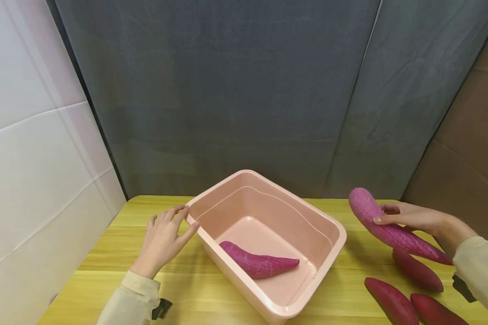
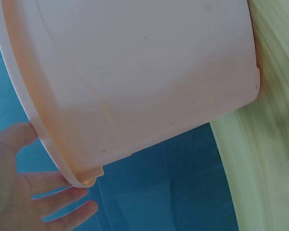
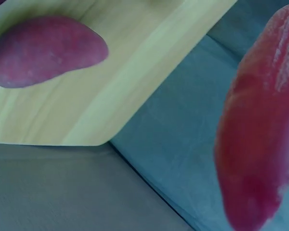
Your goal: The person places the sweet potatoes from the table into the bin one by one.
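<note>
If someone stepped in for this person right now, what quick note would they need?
Left hand: open, fingertips touching the pink tub at its rim.
Right hand: holds a purple sweet potato in the air, right of the tub.
Done: one sweet potato in the tub.
Left: the held one, plus three sweet potatoes on the table by the right arm.

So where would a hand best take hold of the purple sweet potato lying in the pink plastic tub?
Probably round the purple sweet potato's thick left half, coming from above: it lies flat on the pink plastic tub's floor, tapering rightward, walls blocking the sides.
</note>
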